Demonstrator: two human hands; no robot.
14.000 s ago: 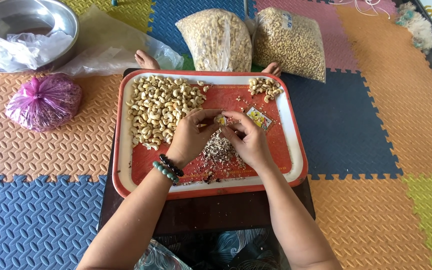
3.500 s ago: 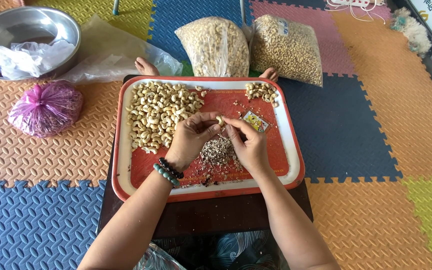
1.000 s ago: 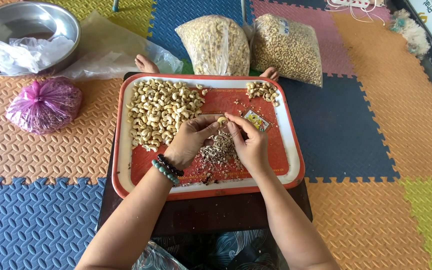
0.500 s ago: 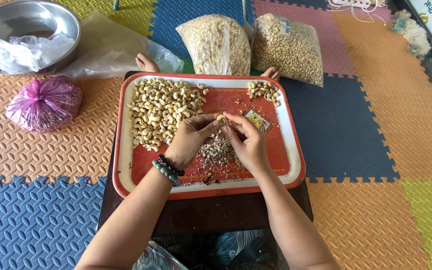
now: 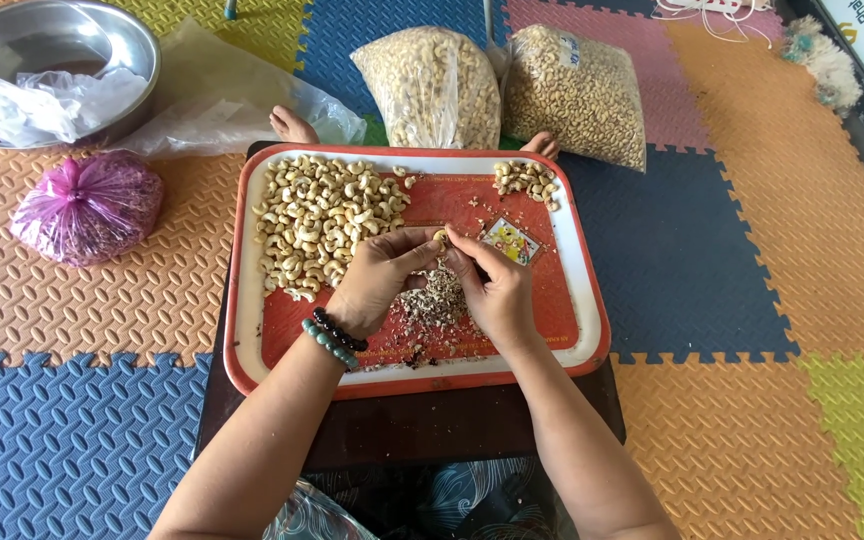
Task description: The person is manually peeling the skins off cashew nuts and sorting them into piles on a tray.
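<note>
Red tray (image 5: 592, 330) on the low tabletop (image 5: 422, 430): left hand (image 5: 377, 280) and right hand (image 5: 492, 290) pinch one cashew (image 5: 440, 237) between closed fingertips above the skin scraps (image 5: 437, 300). Best to peel gently, letting husk fall there, clear of the cashew pile (image 5: 317, 215).

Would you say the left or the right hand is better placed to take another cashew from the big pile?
Probably the left hand: it lies right beside the large cashew pile, while the right hand sits across the heap of peelings.
</note>
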